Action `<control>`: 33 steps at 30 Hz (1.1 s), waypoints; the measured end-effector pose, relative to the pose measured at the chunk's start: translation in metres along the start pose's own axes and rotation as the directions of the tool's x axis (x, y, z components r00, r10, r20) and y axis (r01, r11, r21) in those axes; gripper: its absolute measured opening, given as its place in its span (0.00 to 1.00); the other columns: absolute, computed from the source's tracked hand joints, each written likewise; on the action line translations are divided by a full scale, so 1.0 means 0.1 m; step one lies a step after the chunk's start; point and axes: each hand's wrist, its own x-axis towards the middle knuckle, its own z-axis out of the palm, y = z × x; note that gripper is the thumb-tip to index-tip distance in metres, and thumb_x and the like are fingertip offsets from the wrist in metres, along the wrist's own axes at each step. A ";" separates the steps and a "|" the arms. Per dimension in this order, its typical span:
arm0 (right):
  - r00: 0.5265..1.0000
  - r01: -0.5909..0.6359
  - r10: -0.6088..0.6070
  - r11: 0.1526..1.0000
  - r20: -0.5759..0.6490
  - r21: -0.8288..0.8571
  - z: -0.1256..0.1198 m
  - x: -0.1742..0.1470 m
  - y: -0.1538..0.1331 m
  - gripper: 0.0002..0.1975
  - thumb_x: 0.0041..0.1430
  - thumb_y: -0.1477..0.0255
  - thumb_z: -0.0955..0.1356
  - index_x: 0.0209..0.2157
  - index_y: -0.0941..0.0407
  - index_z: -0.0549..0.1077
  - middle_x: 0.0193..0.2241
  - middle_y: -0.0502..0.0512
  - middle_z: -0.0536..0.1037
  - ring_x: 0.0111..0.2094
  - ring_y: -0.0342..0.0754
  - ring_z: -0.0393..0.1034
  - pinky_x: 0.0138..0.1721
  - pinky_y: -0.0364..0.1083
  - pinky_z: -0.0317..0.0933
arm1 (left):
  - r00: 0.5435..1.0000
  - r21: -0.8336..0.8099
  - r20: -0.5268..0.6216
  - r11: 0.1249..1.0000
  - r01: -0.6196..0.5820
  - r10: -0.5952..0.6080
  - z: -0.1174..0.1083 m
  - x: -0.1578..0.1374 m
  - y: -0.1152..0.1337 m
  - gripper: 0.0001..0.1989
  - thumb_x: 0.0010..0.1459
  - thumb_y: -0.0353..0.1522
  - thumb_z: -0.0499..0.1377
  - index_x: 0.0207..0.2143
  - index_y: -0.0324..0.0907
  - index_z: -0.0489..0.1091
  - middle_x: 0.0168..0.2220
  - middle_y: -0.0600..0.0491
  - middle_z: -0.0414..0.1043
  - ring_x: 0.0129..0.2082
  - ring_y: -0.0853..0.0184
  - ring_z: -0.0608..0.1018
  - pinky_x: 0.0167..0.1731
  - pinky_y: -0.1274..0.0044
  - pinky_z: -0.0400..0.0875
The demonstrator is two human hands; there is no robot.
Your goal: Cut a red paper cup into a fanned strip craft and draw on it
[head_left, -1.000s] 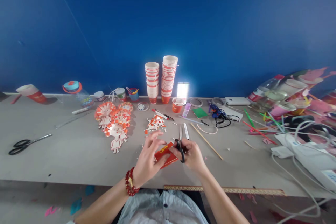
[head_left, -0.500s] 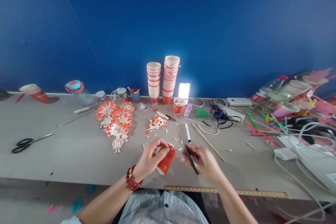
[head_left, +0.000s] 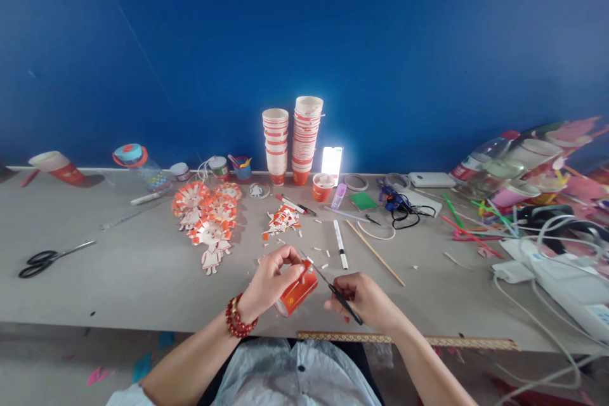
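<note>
My left hand [head_left: 276, 279], with red beads at the wrist, pinches a red paper cup piece [head_left: 299, 292] above the front of the table. A pale rim shows at the lower left of this piece. In my right hand [head_left: 364, 301] is a pair of scissors [head_left: 343, 303], seen nearly edge-on, with a black handle and thin grey blades. Their blades point up and left, and the tips reach the upper edge of the cup piece beside my left fingers. I cannot tell whether the blades touch the paper. A marker [head_left: 340, 245] lies just beyond my right hand.
Cut scraps [head_left: 284, 219] lie beyond my hands, with paper figures [head_left: 212, 235] to their left. Two cup stacks [head_left: 276, 146] and a lit phone [head_left: 332, 165] stand by the wall. Other scissors [head_left: 54, 258] lie far left. Cables [head_left: 547, 304] and craft clutter crowd the right.
The scissors have moved up and left, bringing their blades to the cup piece. My left hand has tilted the piece a little. The view has shifted slightly.
</note>
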 end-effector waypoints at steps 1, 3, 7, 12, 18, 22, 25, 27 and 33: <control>1.000 -0.004 0.004 1.000 -0.002 -0.001 0.00 0.01 0.00 0.22 0.53 0.55 0.71 0.18 0.56 0.63 0.13 0.47 0.69 0.16 0.42 0.59 0.19 0.39 0.48 | 1.000 0.001 0.003 1.000 0.001 -0.001 0.00 0.00 0.00 0.04 0.59 0.32 0.55 0.31 0.41 0.66 0.29 0.56 0.68 0.25 0.74 0.67 0.26 0.83 0.60; 1.000 -0.003 0.003 1.000 -0.002 -0.013 0.00 0.01 0.00 0.23 0.53 0.56 0.71 0.17 0.56 0.62 0.13 0.47 0.68 0.16 0.41 0.59 0.19 0.39 0.48 | 1.000 -0.003 0.007 1.000 0.004 -0.004 -0.01 0.00 0.01 0.04 0.59 0.32 0.55 0.31 0.41 0.66 0.29 0.56 0.68 0.26 0.74 0.67 0.26 0.83 0.60; 1.000 0.007 -0.007 1.000 0.008 -0.031 -0.02 0.01 -0.02 0.23 0.53 0.57 0.71 0.17 0.55 0.60 0.12 0.46 0.67 0.16 0.41 0.59 0.19 0.39 0.48 | 0.999 -0.025 0.023 0.999 0.025 -0.024 0.00 0.01 0.01 0.04 0.58 0.32 0.56 0.32 0.40 0.67 0.30 0.55 0.69 0.28 0.73 0.69 0.28 0.82 0.62; 1.000 -0.001 0.001 0.999 0.009 -0.033 -0.03 0.02 -0.03 0.23 0.53 0.57 0.71 0.17 0.55 0.60 0.12 0.47 0.67 0.17 0.42 0.60 0.19 0.39 0.48 | 0.998 -0.050 0.044 0.998 0.044 -0.042 0.01 0.01 0.02 0.04 0.59 0.32 0.55 0.33 0.40 0.67 0.30 0.55 0.71 0.29 0.72 0.70 0.28 0.82 0.62; 1.000 -0.013 0.012 0.999 0.016 0.031 -0.01 0.03 0.02 0.24 0.52 0.56 0.71 0.17 0.55 0.60 0.12 0.46 0.66 0.15 0.41 0.59 0.18 0.39 0.48 | 0.999 -0.034 0.039 0.999 0.034 -0.033 0.00 0.02 0.01 0.04 0.59 0.32 0.55 0.33 0.40 0.67 0.30 0.55 0.69 0.29 0.72 0.70 0.28 0.82 0.63; 1.000 -0.002 0.002 0.999 0.008 0.040 0.01 0.05 0.05 0.26 0.51 0.54 0.71 0.16 0.55 0.59 0.11 0.46 0.66 0.14 0.41 0.58 0.18 0.39 0.47 | 0.999 -0.029 0.032 1.000 0.012 -0.011 0.00 0.02 0.01 0.06 0.59 0.33 0.56 0.32 0.40 0.68 0.30 0.54 0.69 0.29 0.71 0.70 0.29 0.81 0.64; 1.000 -0.010 0.010 1.000 -0.027 -0.005 0.00 0.06 0.07 0.27 0.52 0.52 0.70 0.14 0.55 0.57 0.10 0.45 0.63 0.14 0.41 0.57 0.17 0.39 0.45 | 0.999 -0.048 0.027 0.999 0.017 -0.016 -0.01 0.02 0.01 0.07 0.58 0.34 0.56 0.31 0.40 0.67 0.29 0.54 0.69 0.28 0.72 0.70 0.28 0.81 0.63; 0.997 -0.040 0.039 0.999 -0.069 -0.012 -0.01 0.07 0.07 0.28 0.53 0.51 0.69 0.14 0.55 0.58 0.09 0.46 0.63 0.14 0.41 0.57 0.17 0.40 0.46 | 0.999 -0.071 0.025 0.997 0.042 -0.040 -0.01 0.01 0.00 0.08 0.58 0.35 0.57 0.31 0.40 0.67 0.27 0.55 0.68 0.25 0.73 0.69 0.26 0.82 0.62; 0.965 0.069 -0.019 0.980 -0.261 0.185 0.00 0.12 0.09 0.23 0.55 0.49 0.67 0.27 0.57 0.71 0.23 0.53 0.75 0.23 0.45 0.67 0.23 0.41 0.58 | 0.997 -0.303 -0.003 0.950 0.076 -0.081 -0.02 0.03 -0.02 0.10 0.58 0.38 0.59 0.32 0.40 0.66 0.28 0.53 0.72 0.27 0.71 0.71 0.30 0.80 0.65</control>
